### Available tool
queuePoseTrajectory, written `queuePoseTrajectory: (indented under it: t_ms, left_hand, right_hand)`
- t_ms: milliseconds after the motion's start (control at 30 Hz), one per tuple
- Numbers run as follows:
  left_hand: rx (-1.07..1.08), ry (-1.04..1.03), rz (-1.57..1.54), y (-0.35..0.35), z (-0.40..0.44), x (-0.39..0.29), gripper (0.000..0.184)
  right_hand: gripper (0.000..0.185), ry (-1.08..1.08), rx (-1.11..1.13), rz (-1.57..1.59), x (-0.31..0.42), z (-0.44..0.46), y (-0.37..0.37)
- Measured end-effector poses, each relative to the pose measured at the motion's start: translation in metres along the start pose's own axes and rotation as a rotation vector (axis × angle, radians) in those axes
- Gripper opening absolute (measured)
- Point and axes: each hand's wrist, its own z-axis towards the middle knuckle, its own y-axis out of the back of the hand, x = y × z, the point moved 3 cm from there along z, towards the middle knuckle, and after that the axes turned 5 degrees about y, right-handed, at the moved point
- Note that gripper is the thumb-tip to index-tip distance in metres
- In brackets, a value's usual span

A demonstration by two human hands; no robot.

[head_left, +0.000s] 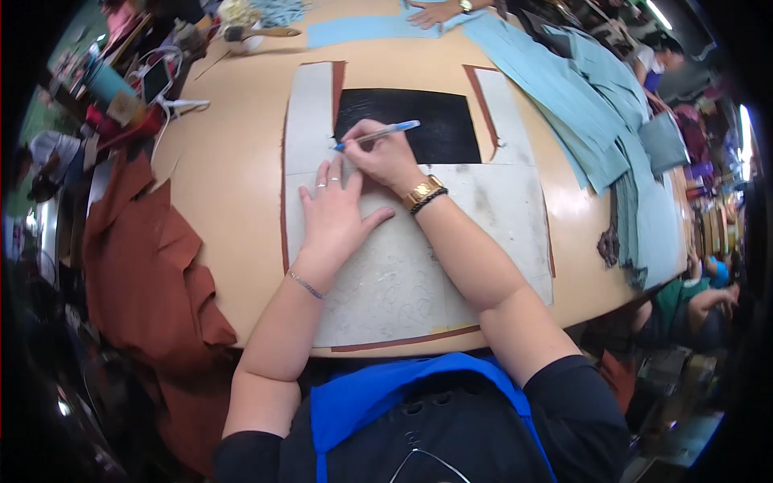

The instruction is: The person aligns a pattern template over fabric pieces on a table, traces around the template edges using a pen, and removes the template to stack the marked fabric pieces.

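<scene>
A large pale grey pattern template [403, 274] lies flat on the table over reddish-brown fabric [336, 88], which shows along its edges. My left hand [334, 209] rests on the template, fingers stretched and thumb out to the side. In my right hand [385, 159] is a blue-and-white pen [390, 132], its tip low at the template's inner corner beside the left strip. A black rectangular sheet [443, 125] lies in the gap between the template's two upper strips, partly hidden behind my right hand.
Reddish-brown fabric [145, 258] hangs over the table's left edge. Light blue fabric pieces [564, 105] are piled along the right side. At the far edge another person's hand [435, 12] touches blue fabric. A brush [262, 33] and a phone [156, 81] lie at the upper left.
</scene>
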Motion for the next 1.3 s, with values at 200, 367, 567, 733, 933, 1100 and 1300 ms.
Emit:
queuePoseTrajectory:
  t_ms: [200, 367, 567, 733, 933, 1100, 1300]
  left_hand:
    - [-0.163, -0.124, -0.121, 0.004, 0.014, 0.018, 0.047]
    - [-0.252, -0.119, -0.216, 0.006, 0.025, 0.03, 0.02]
    - [-0.275, -0.096, -0.211, 0.008, 0.027, 0.026, 0.018]
    - [-0.303, -0.112, -0.237, 0.007, 0.027, 0.025, 0.016]
    - [-0.329, -0.121, -0.275, 0.002, 0.031, 0.031, 0.014]
    - [-0.354, -0.134, -0.304, 0.001, 0.031, 0.034, 0.013]
    - [-0.382, -0.101, -0.311, -0.005, 0.035, 0.044, 0.012]
  right_hand:
    - [0.015, -0.048, -0.048, -0.062, 0.013, -0.003, 0.027]
    - [0.007, -0.027, -0.436, -0.039, -0.014, -0.045, 0.148]
    - [0.008, -0.146, -0.575, -0.232, -0.048, -0.095, 0.235]
    - [0.011, -0.134, -0.549, -0.329, -0.039, -0.094, 0.229]
    - [0.011, -0.121, -0.563, -0.382, -0.036, -0.093, 0.228]
    - [0.011, -0.105, -0.55, -0.365, -0.036, -0.092, 0.228]
    - [0.01, -0.194, -0.608, -0.1, -0.051, -0.09, 0.235]
